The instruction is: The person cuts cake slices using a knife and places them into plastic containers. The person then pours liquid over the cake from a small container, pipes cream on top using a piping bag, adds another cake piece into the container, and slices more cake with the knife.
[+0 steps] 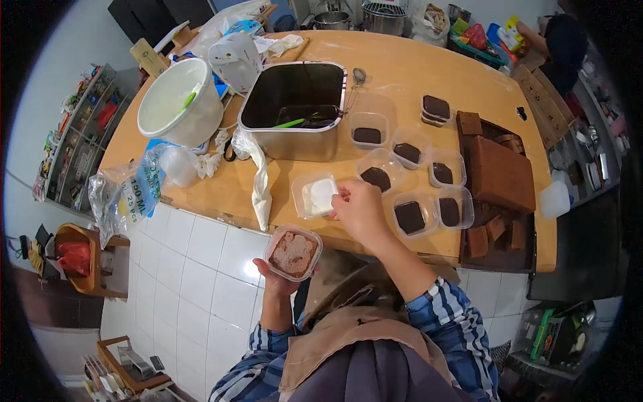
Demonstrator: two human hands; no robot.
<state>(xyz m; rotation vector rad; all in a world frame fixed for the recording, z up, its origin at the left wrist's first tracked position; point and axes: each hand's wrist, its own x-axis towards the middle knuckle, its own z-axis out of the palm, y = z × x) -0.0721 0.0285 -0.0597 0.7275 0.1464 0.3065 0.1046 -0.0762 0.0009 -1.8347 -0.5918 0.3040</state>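
My left hand (pixel 280 280) holds a clear square cup of brown cake (pixel 293 252) just off the table's front edge. Farther right, my right hand (pixel 358 211) has its fingers pinched at a small white piece (pixel 324 195) over a clear cup (pixel 302 204) with white cream in it. A white piping bag (pixel 258 181) lies left of that cup. Several clear cups with dark chocolate squares, among them one near my right hand (pixel 376 178), stand to the right. One more filled cup (pixel 436 109) is behind them.
A metal tub (pixel 301 144) of dark chocolate and a white bucket (pixel 175 127) stand at the back left. A dark tray (pixel 492 262) of brown cake is at the right. A plastic bag (pixel 130 194) hangs over the left edge. Another person (pixel 562 47) is at the back right.
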